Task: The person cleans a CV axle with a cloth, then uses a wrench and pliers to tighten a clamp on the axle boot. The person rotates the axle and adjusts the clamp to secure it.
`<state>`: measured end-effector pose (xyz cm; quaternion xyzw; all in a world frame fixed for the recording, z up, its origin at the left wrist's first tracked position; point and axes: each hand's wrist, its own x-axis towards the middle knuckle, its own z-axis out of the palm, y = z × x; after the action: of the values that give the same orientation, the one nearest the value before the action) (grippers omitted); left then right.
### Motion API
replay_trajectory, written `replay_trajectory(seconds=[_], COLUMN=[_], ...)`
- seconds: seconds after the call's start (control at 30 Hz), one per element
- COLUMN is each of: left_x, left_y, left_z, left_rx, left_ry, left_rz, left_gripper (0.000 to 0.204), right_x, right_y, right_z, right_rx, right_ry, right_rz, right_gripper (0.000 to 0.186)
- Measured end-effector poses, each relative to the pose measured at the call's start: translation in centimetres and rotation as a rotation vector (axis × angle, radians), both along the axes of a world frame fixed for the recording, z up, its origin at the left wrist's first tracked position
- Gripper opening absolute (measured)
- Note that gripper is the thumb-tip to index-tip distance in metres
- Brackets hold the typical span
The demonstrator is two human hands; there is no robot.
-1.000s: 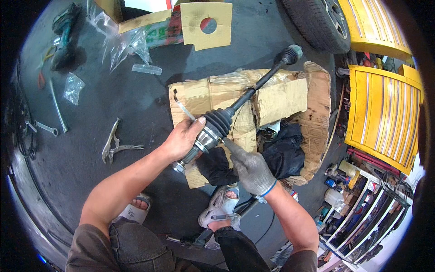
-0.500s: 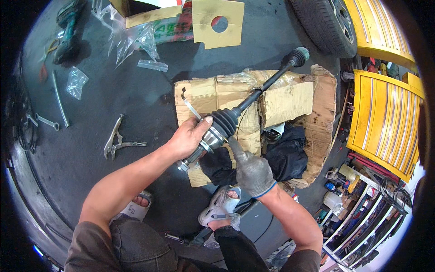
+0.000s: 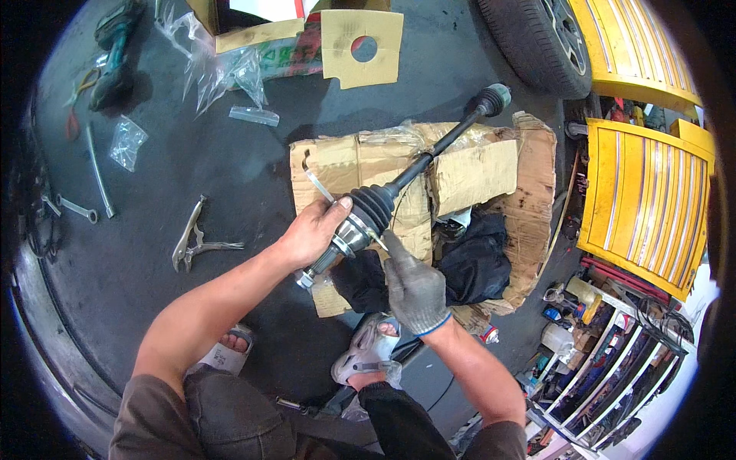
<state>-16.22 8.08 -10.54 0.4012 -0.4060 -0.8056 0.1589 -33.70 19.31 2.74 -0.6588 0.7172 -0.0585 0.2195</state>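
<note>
A drive axle (image 3: 414, 170) with black ribbed rubber boots lies diagonally before me. My bare left hand (image 3: 314, 234) is closed around its near joint, thumb on the edge of the near boot (image 3: 369, 205). A thin metal clamp band (image 3: 317, 182) sticks up from the joint beside that thumb. At the joint's other side, my right hand (image 3: 414, 287), in a grey work glove, has its fingers drawn together at a short light metal strip (image 3: 379, 242). Its fingertips partly hide that strip. The threaded end (image 3: 305, 279) of the axle points toward me.
Flattened cardboard (image 3: 475, 176) with a black cloth (image 3: 475, 261) lies under the axle. Locking pliers (image 3: 198, 238), a wrench (image 3: 78, 208), a metal bar (image 3: 100, 170) and a power tool (image 3: 115, 57) lie left. A wheel (image 3: 540, 46) and yellow tool cabinets (image 3: 644, 207) stand right.
My right hand has shifted slightly down and left, away from the joint, and more of the metal strip shows. My left hand keeps its grip. The whole view has shifted slightly.
</note>
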Motion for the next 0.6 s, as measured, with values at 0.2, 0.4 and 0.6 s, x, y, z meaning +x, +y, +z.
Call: replay_trajectory(seconds=[0.2, 0.4, 0.6], left_x=[-0.1, -0.2, 0.0], left_y=[0.4, 0.5, 0.4], left_z=[-0.1, 0.0, -0.3], left_rx=[0.008, 0.041, 0.075], left_ry=[0.076, 0.073, 0.082], left_rz=[0.064, 0.069, 0.048], left_gripper=[0.063, 0.062, 0.060], right_x=[0.9, 0.9, 1.9], right_y=[-0.1, -0.4, -0.1], right_z=[-0.2, -1.0, -1.7], right_rx=[0.024, 0.022, -0.001], right_ry=[-0.230, -0.140, -0.207], right_rz=[-0.195, -0.192, -0.306], right_gripper=[0.017, 0.021, 0.022])
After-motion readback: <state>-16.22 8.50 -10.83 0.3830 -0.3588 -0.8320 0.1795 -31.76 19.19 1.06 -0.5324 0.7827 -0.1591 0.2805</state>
